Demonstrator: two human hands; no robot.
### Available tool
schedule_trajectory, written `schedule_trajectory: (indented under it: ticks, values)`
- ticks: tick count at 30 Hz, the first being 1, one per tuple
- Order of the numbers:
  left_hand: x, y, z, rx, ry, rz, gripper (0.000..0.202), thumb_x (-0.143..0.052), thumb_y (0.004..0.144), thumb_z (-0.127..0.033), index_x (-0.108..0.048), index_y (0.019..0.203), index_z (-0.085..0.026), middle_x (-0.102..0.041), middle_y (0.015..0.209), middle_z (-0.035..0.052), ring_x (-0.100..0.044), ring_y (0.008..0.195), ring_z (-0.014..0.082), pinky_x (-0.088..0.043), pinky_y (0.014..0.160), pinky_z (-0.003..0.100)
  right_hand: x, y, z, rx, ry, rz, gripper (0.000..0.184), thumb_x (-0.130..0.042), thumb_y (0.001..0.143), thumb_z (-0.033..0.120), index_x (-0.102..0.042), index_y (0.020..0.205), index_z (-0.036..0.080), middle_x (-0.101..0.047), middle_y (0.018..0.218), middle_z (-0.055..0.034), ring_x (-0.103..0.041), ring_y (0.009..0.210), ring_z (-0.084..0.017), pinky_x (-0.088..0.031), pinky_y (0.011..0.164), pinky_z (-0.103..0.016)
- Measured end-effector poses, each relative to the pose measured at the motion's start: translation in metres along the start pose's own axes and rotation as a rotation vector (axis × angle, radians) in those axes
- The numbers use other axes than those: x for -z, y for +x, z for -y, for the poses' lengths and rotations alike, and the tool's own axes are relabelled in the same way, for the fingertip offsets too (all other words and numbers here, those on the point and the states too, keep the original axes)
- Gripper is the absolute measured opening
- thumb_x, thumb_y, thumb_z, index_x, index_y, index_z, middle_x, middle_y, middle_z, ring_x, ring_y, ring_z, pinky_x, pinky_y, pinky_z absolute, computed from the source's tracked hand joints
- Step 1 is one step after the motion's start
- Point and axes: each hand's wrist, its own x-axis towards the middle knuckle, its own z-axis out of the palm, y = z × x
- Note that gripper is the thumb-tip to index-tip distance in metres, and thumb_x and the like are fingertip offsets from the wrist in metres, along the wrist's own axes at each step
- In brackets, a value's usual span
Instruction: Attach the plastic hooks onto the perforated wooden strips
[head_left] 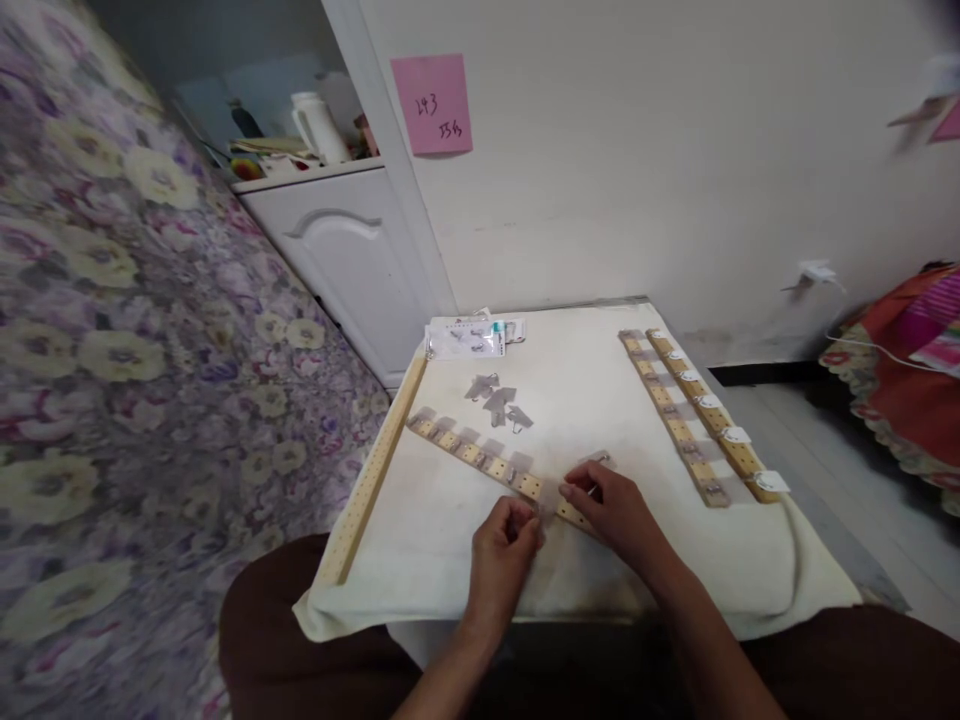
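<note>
Bed [112, 330] with a floral cover fills the left and the wall [637, 180] runs behind, with a cabinet [352, 260] in the corner and a pink note [433, 103] stuck above it. The table [570, 303] sits over the person's lap under a cream cloth [450, 540] that hangs loose past the near edge. There are four perforated wooden strips on it. The edge strip [371, 480] lies along the left side. The right strips [679, 425] lie side by side, nearly touching, carrying clips and white tags. The work strip [472, 455] lies diagonally across the middle with metal pieces along it. A packet [469, 338] is at the back and the loose clips [496, 402] are piled just beyond the work strip, apart from it. The right hand [611, 505] lies over the work strip's near end with thumb and forefinger pinched narrow on it, and a bit of metal shows just past the knuckles. The left hand [504, 540] is just beside it at the same end, fingers curled closed — can't tell what's inside, too small. Risks as I read them: the strip is pinned at one end only, so a sideways push could swing the far end into the clip pile and scatter it. The cloth is slack — a dragging wrist could bunch it and shift everything on top. The parts are tiny, so a slip in the pinch probably drops one into the lap or cloth folds. The edge strip overhangs the near corner and a knee bump could tip it off.
</note>
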Motion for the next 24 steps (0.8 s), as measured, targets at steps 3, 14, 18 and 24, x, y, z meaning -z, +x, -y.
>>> schedule_trajectory:
  ticks: [3, 14, 18, 24]
  values:
    - [-0.001, 0.000, 0.003, -0.029, 0.039, -0.030, 0.008, -0.058, 0.076, -0.025, -0.053, 0.073, -0.020, -0.050, 0.061, -0.0064, -0.045, 0.058, 0.0097, -0.034, 0.055, 0.020, -0.007, 0.000, 0.000, 0.001, 0.031, -0.025, 0.019, -0.052, 0.083, 0.038, -0.061, 0.082, 0.021, -0.067, 0.071, -0.0004, -0.061, 0.065, -0.016, -0.044, 0.062, -0.027]
    - [-0.012, 0.003, 0.012, -0.078, 0.124, -0.081, 0.007, -0.056, 0.080, -0.025, -0.054, 0.075, -0.021, -0.050, 0.066, -0.0055, -0.046, 0.063, 0.0109, -0.036, 0.059, 0.021, -0.015, 0.004, 0.001, -0.012, -0.018, -0.046, 0.016, -0.056, 0.076, 0.026, -0.063, 0.090, 0.022, -0.069, 0.078, -0.0017, -0.064, 0.074, -0.018, -0.047, 0.069, -0.029]
    - [-0.013, 0.003, 0.011, -0.104, 0.202, -0.102, 0.004, -0.056, 0.081, -0.023, -0.055, 0.077, -0.021, -0.051, 0.069, -0.0046, -0.047, 0.065, 0.0117, -0.038, 0.061, 0.022, -0.021, 0.015, -0.005, 0.003, -0.025, -0.032, 0.016, -0.054, 0.076, 0.023, -0.064, 0.089, 0.022, -0.070, 0.080, -0.0022, -0.064, 0.075, -0.018, -0.047, 0.070, -0.030]
    - [-0.008, 0.005, 0.011, -0.209, 0.312, -0.099, 0.005, -0.054, 0.081, -0.016, -0.055, 0.083, -0.021, -0.050, 0.078, -0.0031, -0.047, 0.066, 0.0113, -0.038, 0.062, 0.023, -0.026, 0.027, -0.013, -0.020, -0.021, -0.007, 0.017, -0.053, 0.076, 0.022, -0.065, 0.088, 0.020, -0.070, 0.081, -0.0029, -0.064, 0.077, -0.018, -0.047, 0.072, -0.030]
